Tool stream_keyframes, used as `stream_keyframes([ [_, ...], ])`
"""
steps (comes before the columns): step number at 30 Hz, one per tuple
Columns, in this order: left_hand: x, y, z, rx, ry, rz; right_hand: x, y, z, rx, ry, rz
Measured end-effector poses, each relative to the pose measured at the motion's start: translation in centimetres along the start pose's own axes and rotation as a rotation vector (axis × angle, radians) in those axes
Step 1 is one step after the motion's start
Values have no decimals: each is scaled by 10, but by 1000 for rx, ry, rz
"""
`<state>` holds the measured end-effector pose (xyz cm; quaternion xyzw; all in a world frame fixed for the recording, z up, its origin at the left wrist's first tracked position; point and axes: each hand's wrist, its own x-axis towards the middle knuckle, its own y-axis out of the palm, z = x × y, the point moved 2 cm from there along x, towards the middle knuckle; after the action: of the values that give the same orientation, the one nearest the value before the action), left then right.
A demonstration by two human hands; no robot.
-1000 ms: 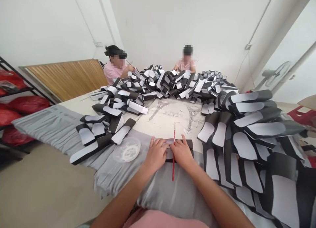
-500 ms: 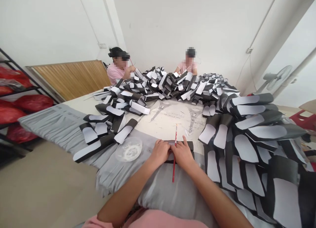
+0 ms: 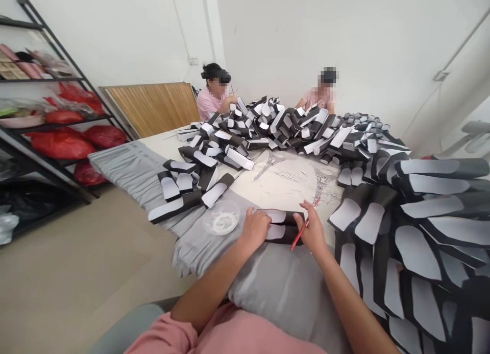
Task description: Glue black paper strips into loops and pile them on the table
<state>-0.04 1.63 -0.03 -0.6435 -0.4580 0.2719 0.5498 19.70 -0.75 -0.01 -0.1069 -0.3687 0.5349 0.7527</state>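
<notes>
My left hand rests with curled fingers on the left end of a black-and-white folded card piece lying on the grey cloth before me. My right hand presses on the right end of the same piece and holds a thin red brush between its fingers, the handle slanting down to the left. A small clear dish with white paste sits just left of my left hand.
Large heaps of black-and-white folded pieces ring the table, with a tall stack on my right. Printed paper covers the middle. Two people in pink shirts sit at the far side. Shelves with red bags stand left.
My view has swung to the left. My hands have moved apart along the folded piece, and the red brush has tilted from upright to slanting.
</notes>
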Motion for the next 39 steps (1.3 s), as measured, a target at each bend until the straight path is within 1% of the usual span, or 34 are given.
stream_keyframes([
  [3,0,-1,-2,-54,-9,5,-2,6,-3,71,59,25],
  [6,0,-2,-5,-100,10,9,-5,9,2,85,67,34],
  [9,0,-3,-7,-160,19,4,-5,5,9,95,65,12],
  [12,1,-5,-7,-219,18,1,-3,-4,22,135,50,0],
  [14,2,-8,-7,-277,11,-11,-2,-15,36,207,7,-51],
  [17,4,-15,-6,-419,-3,-60,-3,-37,58,337,-109,-245],
  [19,5,-20,-6,-559,-29,-92,-5,-52,71,364,-189,-389],
  [21,5,-25,-6,-756,-78,-106,-6,-63,79,374,-248,-500],
  [22,5,-26,-7,-882,-107,-95,-6,-67,83,383,-267,-538],
  [24,5,-26,-10,-1188,-185,-30,-6,-71,87,410,-284,-581],
  [25,6,-25,-13,-1331,-222,12,-5,-71,89,423,-281,-583],
  [27,7,-23,-18,-1529,-280,94,-6,-70,91,438,-258,-563],
  [31,10,-23,-33,-1815,-325,254,-8,-64,95,437,-227,-498],
  [33,11,-27,-40,-1958,-351,306,-10,-61,96,443,-230,-474],
  [35,12,-31,-46,-1993,-329,331,-11,-60,96,458,-233,-455],
  [36,13,-33,-48,-1967,-293,341,-11,-59,95,464,-235,-448],
  [37,14,-34,-49,-1886,-243,337,-11,-58,95,469,-237,-442],
  [39,16,-33,-47,-1608,-162,275,-12,-56,93,470,-239,-432],
])
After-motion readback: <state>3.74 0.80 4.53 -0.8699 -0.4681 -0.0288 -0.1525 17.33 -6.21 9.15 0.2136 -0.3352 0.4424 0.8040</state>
